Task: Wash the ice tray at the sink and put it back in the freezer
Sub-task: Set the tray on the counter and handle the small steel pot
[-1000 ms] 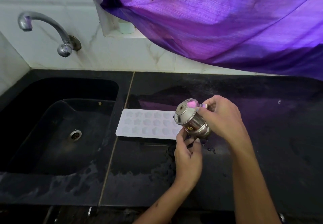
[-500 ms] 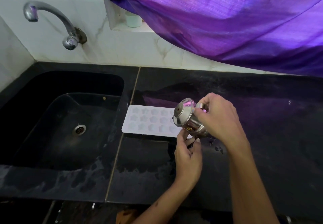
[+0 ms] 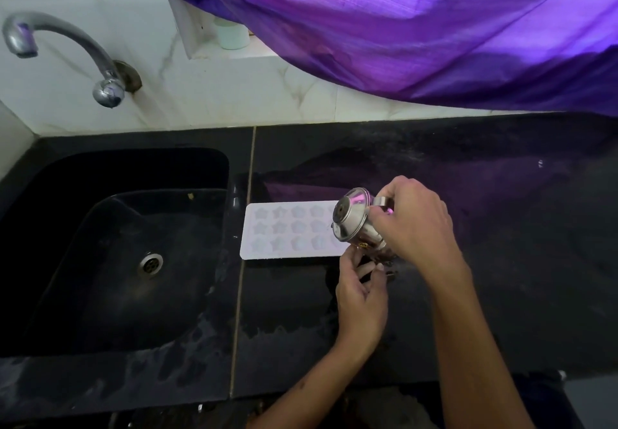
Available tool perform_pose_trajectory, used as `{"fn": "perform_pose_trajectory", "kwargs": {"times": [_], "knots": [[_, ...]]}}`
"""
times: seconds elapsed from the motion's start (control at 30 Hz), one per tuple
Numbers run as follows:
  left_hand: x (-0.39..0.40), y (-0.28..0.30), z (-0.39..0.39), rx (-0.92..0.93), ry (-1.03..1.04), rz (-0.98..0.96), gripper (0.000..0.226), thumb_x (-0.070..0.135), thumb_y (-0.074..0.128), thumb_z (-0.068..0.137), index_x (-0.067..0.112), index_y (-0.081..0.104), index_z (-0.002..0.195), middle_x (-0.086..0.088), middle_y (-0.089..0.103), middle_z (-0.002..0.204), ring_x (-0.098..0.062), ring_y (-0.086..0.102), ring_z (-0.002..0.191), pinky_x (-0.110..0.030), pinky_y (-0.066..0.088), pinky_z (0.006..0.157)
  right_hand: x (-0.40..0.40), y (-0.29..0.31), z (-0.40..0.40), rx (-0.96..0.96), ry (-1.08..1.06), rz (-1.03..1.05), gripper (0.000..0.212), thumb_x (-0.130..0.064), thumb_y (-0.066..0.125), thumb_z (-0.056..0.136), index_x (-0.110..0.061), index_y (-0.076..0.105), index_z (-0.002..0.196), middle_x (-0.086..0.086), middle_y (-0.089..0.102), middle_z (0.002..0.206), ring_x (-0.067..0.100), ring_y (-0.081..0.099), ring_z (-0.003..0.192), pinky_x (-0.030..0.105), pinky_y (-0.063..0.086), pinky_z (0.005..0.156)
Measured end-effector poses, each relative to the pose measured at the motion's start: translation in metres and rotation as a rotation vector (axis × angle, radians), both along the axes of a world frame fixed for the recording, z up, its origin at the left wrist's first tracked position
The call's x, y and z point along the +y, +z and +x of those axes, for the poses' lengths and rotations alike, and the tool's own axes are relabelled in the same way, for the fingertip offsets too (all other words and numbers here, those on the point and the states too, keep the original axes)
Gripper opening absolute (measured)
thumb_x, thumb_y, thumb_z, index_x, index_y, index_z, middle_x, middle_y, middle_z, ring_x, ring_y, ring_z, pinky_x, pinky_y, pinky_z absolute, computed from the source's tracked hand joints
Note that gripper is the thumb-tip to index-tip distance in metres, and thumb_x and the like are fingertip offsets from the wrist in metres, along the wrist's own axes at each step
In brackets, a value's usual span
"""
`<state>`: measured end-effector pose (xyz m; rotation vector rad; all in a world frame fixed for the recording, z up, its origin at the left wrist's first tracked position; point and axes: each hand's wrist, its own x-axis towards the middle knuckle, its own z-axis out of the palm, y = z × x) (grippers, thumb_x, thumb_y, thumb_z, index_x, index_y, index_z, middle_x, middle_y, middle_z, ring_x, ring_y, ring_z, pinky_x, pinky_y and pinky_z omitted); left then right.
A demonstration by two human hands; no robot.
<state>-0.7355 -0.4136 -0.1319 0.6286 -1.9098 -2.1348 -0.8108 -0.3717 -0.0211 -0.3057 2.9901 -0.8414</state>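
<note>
The hands (image 3: 384, 261) and tilted steel pot (image 3: 356, 222) cover the ice tray's (image 3: 287, 231) right end; its left end, beside the sink (image 3: 100, 345), lies exposed.

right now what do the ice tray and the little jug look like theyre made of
Ice tray: pale, matte, likely silicone or soft plastic; star moulds show no glare.
Jug: shiny metal, probably stainless steel; it mirrors the purple curtain.

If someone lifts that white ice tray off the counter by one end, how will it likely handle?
The ice tray looks thin and matte with moulded star cups, so it is probably soft silicone that would sag when lifted by one end. It lies flat on the countertop, unlikely to tip or roll. The counter looks wet, so it may be slippery.
</note>
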Motion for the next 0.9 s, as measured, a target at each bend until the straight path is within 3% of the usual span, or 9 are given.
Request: {"fn": "perform_pose_trajectory", "kwargs": {"times": [0.27,0.43,0.57,0.73,0.83,0.9], "knots": [[-0.010,0.000,0.004,-0.002,-0.083,0.011,0.044,0.005,0.050,0.094,0.017,0.040,0.135,0.000,0.051,0.135,0.009,0.054,0.106,-0.002,0.043,0.077,-0.001,0.001,0.009,0.013,-0.061,0.002,0.008,-0.023,0.058,0.085,-0.017,0.057,0.089,-0.001,0.059,0.098,0.024,0.055,0.083,0.032,0.035,0.067],[-0.016,0.003,0.008,0.000,-0.117,0.011,0.043,0.006,0.050,0.094,0.017,0.042,0.134,0.004,0.058,0.120,0.013,0.060,0.089,-0.003,0.043,0.073,0.000,0.008,0.014,-0.003,-0.078,-0.036,0.010,-0.026,0.059,0.085,-0.016,0.058,0.085,0.001,0.061,0.090,0.025,0.058,0.084,0.039,0.047,0.073],[-0.024,0.007,0.009,-0.013,-0.123,-0.018,0.043,0.014,0.052,0.094,0.021,0.044,0.135,-0.013,0.061,0.118,0.003,0.059,0.070,-0.010,0.043,0.066,0.002,0.016,0.018,-0.021,-0.113,-0.099,0.012,-0.026,0.060,0.086,-0.014,0.060,0.084,-0.001,0.059,0.081,0.021,0.056,0.081,0.037,0.045,0.070],[-0.032,0.011,0.009,-0.019,-0.120,-0.019,0.046,0.018,0.052,0.093,0.028,0.043,0.137,-0.019,0.059,0.121,-0.021,0.060,0.072,-0.014,0.041,0.064,-0.004,0.022,0.019,-0.020,-0.115,-0.138,0.010,-0.025,0.062,0.086,-0.016,0.059,0.082,-0.006,0.057,0.078,0.018,0.055,0.080,0.035,0.045,0.069],[-0.036,0.013,0.008,0.006,-0.124,-0.011,0.044,0.013,0.050,0.094,0.024,0.043,0.135,-0.018,0.062,0.113,-0.003,0.057,0.059,-0.012,0.041,0.060,-0.012,0.023,0.018,-0.005,-0.076,-0.105,0.010,-0.023,0.062,0.086,-0.015,0.060,0.080,-0.006,0.058,0.076,0.019,0.056,0.078,0.035,0.046,0.067],[-0.039,0.013,0.008,0.040,-0.128,-0.003,0.040,0.010,0.049,0.094,0.024,0.047,0.131,0.002,0.069,0.096,0.002,0.053,0.061,-0.011,0.042,0.060,-0.017,0.022,0.016,-0.001,-0.044,-0.075,0.010,-0.024,0.062,0.087,-0.015,0.059,0.081,-0.004,0.059,0.077,0.020,0.057,0.079,0.034,0.045,0.065]]}}
